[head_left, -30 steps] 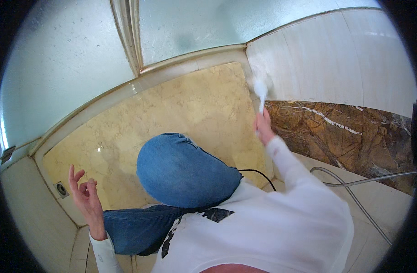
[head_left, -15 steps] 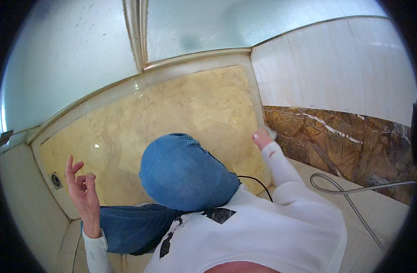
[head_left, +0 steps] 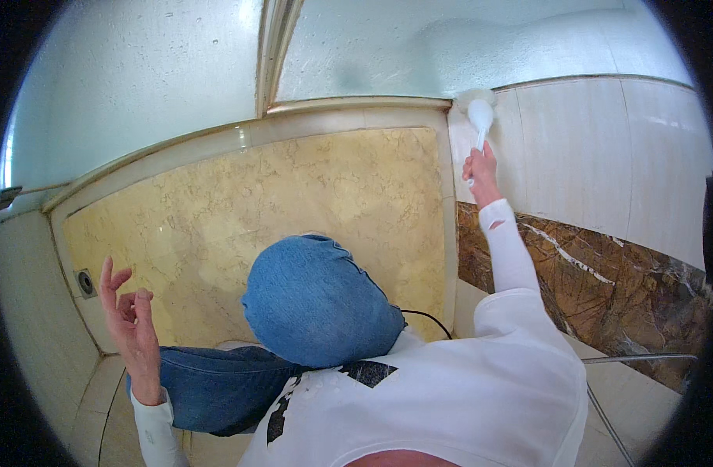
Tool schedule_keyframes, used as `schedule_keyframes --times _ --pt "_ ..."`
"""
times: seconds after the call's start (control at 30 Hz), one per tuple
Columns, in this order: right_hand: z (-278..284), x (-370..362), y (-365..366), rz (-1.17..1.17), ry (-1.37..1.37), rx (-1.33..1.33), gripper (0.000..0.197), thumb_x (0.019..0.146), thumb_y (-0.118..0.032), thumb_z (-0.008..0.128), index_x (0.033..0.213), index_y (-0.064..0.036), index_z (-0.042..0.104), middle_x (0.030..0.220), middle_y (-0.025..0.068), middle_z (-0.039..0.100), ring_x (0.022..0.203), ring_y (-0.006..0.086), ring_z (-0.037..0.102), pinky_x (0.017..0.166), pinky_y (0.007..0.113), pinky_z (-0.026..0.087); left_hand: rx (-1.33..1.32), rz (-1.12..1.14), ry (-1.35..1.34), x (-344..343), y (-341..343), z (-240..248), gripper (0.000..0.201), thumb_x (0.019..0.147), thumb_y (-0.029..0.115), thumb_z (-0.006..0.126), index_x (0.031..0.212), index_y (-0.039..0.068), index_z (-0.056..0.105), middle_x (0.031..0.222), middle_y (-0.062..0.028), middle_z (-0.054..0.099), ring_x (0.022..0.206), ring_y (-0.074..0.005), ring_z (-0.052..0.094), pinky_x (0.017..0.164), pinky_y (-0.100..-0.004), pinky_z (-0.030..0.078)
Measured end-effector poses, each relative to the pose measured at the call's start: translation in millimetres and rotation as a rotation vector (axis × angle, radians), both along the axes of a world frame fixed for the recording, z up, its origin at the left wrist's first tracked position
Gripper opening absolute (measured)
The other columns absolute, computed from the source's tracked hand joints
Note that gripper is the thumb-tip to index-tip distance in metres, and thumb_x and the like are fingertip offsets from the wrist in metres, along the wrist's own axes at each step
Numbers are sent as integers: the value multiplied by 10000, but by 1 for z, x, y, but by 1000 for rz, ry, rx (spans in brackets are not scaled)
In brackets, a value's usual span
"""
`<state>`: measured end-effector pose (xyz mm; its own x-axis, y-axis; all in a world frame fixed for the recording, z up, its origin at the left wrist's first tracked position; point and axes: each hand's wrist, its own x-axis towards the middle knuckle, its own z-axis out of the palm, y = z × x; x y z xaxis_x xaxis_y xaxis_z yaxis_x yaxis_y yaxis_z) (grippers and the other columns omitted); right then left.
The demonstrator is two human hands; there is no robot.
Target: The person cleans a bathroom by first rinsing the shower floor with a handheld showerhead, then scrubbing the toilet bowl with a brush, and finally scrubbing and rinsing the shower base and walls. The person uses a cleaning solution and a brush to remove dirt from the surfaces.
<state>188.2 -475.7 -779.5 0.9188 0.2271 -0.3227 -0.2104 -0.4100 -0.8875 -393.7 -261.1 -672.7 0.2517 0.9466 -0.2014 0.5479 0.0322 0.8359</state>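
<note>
My right hand (head_left: 481,173) is closed round the handle of a white scrub brush (head_left: 480,117). The brush's round head lies against the pale wall tiles (head_left: 563,144), in the corner where they meet the frosted glass panel (head_left: 387,54). Its bristles fan out behind the head. Off to the left, my left hand (head_left: 130,315) is raised in the air with its fingers apart, some of them bent, and nothing in it. Below that hand is my knee in blue jeans.
Yellow marble-look floor (head_left: 356,187) spreads ahead of my knees, with a square drain (head_left: 85,283) at its left. Brown marbled tile (head_left: 590,272) runs along the right wall. A metal shower hose (head_left: 609,424) hangs at lower right, and a thin black cable (head_left: 430,317) lies by my knee.
My right hand has moved forward and up from low by the brown tile to the far right corner, bringing the brush into full view. My left hand has barely moved.
</note>
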Motion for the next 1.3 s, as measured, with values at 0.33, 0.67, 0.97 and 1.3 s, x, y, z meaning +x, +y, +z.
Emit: schedule_keyframes --times 0.33,0.67,0.97,1.3 --pt "-20 25 -12 75 242 -30 160 852 -43 436 993 -114 412 573 4 387 379 108 357 288 280 279 -13 21 24 -2 2 4 553 899 60 519 1412 96 315 1149 -88 501 737 -74 514 662 -197 419" --pt "-36 -4 15 344 179 -237 322 875 -83 441 1197 -85 450 565 -2 407 386 103 385 308 277 328 -10 6 7 5 4 3 552 886 49 530 1400 95 335 1148 -86 506 758 -76 520 673 -210 432" --pt "-10 30 -12 232 223 -422 392 898 -76 425 1280 -157 384 564 4 405 362 104 368 290 275 313 -38 -43 -37 6 -9 17 557 883 49 539 1399 91 335 1174 -105 506 770 -93 543 693 -229 458" --pt "-76 -108 53 678 -23 -529 539 866 -76 419 1394 -129 324 641 43 471 516 133 505 407 305 393 11 -36 -176 -5 -14 48 590 867 89 564 1401 64 316 1224 -124 500 810 -130 578 737 -252 459"
